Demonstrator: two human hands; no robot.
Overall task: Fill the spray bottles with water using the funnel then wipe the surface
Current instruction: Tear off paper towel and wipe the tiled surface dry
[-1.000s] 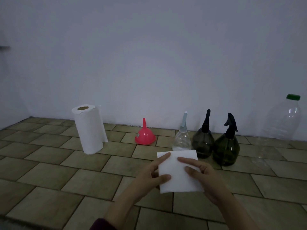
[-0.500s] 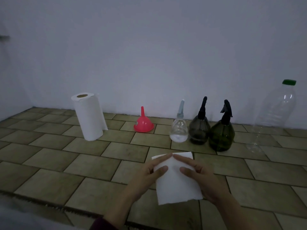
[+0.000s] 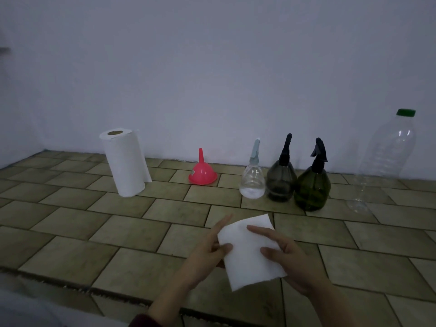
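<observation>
A folded white paper towel sheet [image 3: 247,253] is held above the tiled surface [image 3: 70,223] by both hands. My left hand [image 3: 205,256] pinches its left edge between thumb and fingers, and my right hand [image 3: 292,258] pinches its right side. Three spray bottles stand in a row by the wall: a clear one [image 3: 252,179], a dark grey one [image 3: 281,179] and a green one [image 3: 312,187]. A pink funnel [image 3: 202,172] lies mouth down to their left.
A paper towel roll [image 3: 125,162] stands upright at the left. A large clear plastic bottle with a green cap [image 3: 387,159] stands at the far right. A pale wall closes the back. The surface's front edge runs along the bottom left.
The view has tilted up a little, so objects sit lower in frame than a second ago. The sheet has turned slightly clockwise between my hands and both hands have shifted their hold.
</observation>
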